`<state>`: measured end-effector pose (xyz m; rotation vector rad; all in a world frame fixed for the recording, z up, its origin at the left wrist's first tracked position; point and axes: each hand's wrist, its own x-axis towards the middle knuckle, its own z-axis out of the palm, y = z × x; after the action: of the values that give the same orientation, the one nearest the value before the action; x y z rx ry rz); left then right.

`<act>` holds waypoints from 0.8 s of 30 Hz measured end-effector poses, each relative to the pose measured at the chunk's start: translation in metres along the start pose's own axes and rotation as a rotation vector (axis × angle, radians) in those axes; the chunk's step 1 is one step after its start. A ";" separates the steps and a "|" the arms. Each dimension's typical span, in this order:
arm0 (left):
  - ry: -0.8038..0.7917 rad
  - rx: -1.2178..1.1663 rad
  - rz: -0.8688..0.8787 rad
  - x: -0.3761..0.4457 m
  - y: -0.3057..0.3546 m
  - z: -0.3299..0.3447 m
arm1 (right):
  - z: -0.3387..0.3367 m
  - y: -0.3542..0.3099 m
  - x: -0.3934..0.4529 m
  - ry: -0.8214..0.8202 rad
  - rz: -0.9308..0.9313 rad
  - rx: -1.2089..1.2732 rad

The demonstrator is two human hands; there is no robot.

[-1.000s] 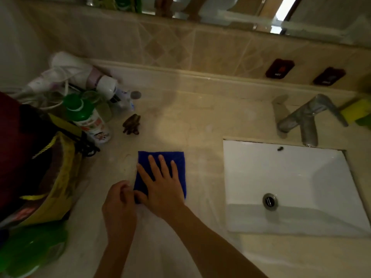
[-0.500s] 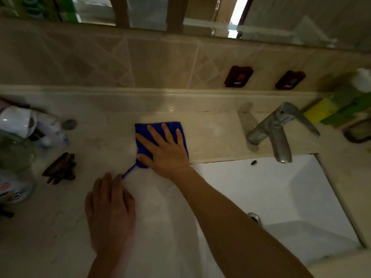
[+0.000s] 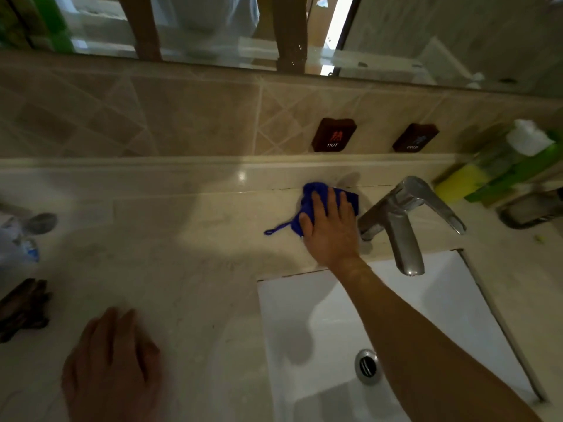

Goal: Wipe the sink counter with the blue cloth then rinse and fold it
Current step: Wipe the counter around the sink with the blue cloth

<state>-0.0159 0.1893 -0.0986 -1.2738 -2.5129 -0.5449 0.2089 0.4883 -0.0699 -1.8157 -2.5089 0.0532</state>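
The blue cloth (image 3: 310, 200) lies bunched on the beige sink counter (image 3: 189, 245), up against the back ledge and just left of the metal tap (image 3: 399, 220). My right hand (image 3: 330, 231) presses flat on top of it, fingers spread, and a thin loop of the cloth trails out to the left. My left hand (image 3: 111, 363) rests palm down on the counter near the front edge, holding nothing. The white sink basin (image 3: 320, 330) sits below my right forearm.
Green and yellow bottles (image 3: 493, 172) stand at the back right beside a dark dish. A dark brown hair clip (image 3: 23, 309) and toiletries lie at the far left. HOT and COLD plates sit on the tiled wall under the mirror.
My right hand has slid the cloth to the right along the back of the counter, up to the tap, and the cloth has bunched up. My left hand stayed flat near the front.
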 end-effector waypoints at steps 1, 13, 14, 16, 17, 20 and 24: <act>0.001 -0.001 -0.012 0.000 0.002 -0.001 | 0.001 -0.004 -0.002 0.005 0.086 0.010; -0.043 -0.044 0.031 -0.006 -0.012 0.015 | 0.000 -0.013 -0.001 0.166 -0.217 0.041; -0.056 -0.016 0.060 -0.008 -0.016 0.019 | -0.001 -0.002 0.007 0.198 -0.100 0.049; -0.074 0.105 0.172 -0.014 -0.030 0.031 | 0.000 0.001 0.006 0.239 0.092 0.110; -0.096 0.170 0.210 -0.016 -0.037 0.036 | 0.001 -0.006 -0.004 0.250 0.145 0.130; -0.182 0.233 0.173 -0.021 -0.045 0.042 | 0.007 -0.023 -0.055 0.231 0.119 0.231; -0.125 0.088 0.090 -0.018 -0.042 0.042 | 0.000 0.009 -0.067 0.223 0.013 0.291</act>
<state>-0.0430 0.1722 -0.1516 -1.4206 -2.5328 -0.3396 0.2388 0.4279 -0.0716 -1.6252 -2.2053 0.1937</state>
